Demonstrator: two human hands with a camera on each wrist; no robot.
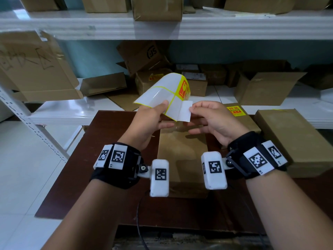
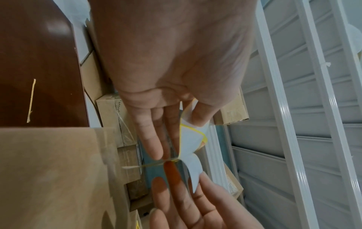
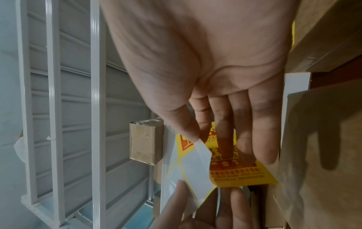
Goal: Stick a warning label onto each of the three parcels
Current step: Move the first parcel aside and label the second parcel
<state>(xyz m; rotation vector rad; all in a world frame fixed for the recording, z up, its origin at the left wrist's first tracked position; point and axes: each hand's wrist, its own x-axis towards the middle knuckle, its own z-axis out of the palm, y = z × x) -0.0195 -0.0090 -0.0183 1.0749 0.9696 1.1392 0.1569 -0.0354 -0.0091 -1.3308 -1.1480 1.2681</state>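
My left hand (image 1: 160, 109) holds a curled white backing sheet (image 1: 162, 92) with yellow outlines; one orange and yellow warning label (image 1: 184, 87) remains on its far corner. My right hand (image 1: 194, 110) pinches another label (image 1: 185, 110), peeled back white side up and still joined to the sheet along one edge. In the right wrist view that label's yellow printed face (image 3: 243, 173) shows under the right hand (image 3: 197, 136). Both hands hover over a plain brown parcel (image 1: 182, 150) on the dark table (image 1: 108, 159). A parcel (image 1: 250, 123) at the back right bears a yellow label (image 1: 236, 110). A larger parcel (image 1: 297, 141) lies at the right.
White metal shelves (image 1: 162, 27) behind and above the table carry many cardboard boxes, some open (image 1: 266, 87). A shelf upright (image 1: 27, 121) slants down at the left over white floor tiles. A black cable (image 1: 138, 222) hangs at the table's near edge.
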